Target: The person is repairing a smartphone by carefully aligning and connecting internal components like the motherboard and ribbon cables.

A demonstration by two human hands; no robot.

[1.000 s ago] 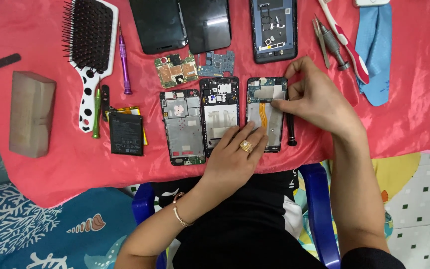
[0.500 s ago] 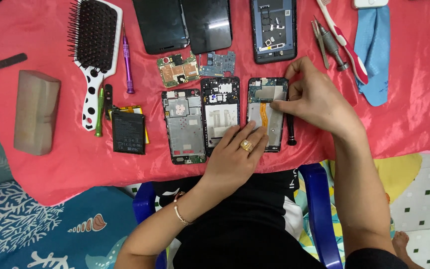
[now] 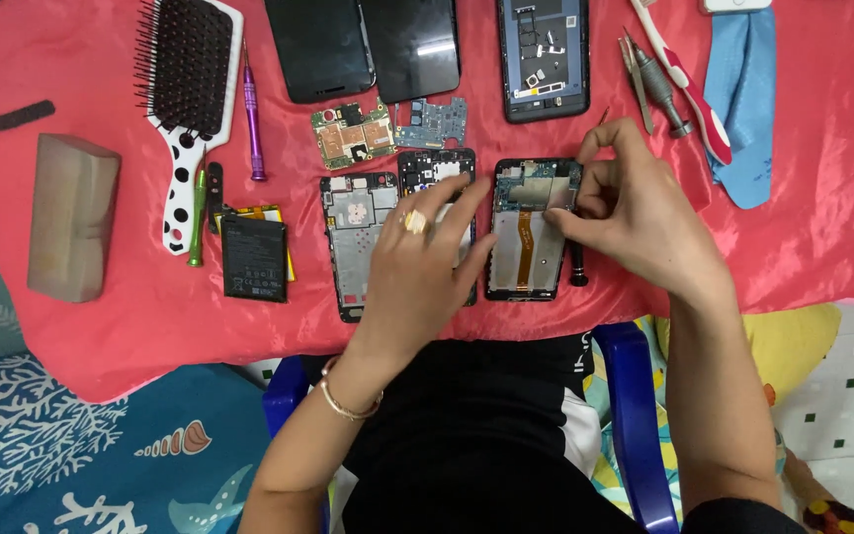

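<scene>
An opened phone (image 3: 531, 237) with an orange flex cable lies on the red cloth (image 3: 803, 227) near its front edge. My right hand (image 3: 644, 222) pinches at this phone's top right corner, and a thin tip pokes out above the index finger. My left hand (image 3: 427, 267), wearing a ring, lies flat over the middle phone frame (image 3: 437, 163), its fingertips touching the opened phone's left edge. A black screwdriver (image 3: 577, 269) lies just right of the phone, partly under my right hand.
Another phone frame (image 3: 353, 227), two circuit boards (image 3: 353, 133), a battery (image 3: 254, 257), a hairbrush (image 3: 190, 79) and a purple screwdriver (image 3: 251, 109) lie to the left. Black screens (image 3: 318, 44), a blue-framed phone (image 3: 543, 54), tweezers (image 3: 635, 64), a toothbrush (image 3: 684, 74) and a blue cloth (image 3: 743, 99) lie behind.
My left hand has slid up and left, from the cloth's front edge onto the middle phone frame. My right hand stays at the opened phone's top right corner.
</scene>
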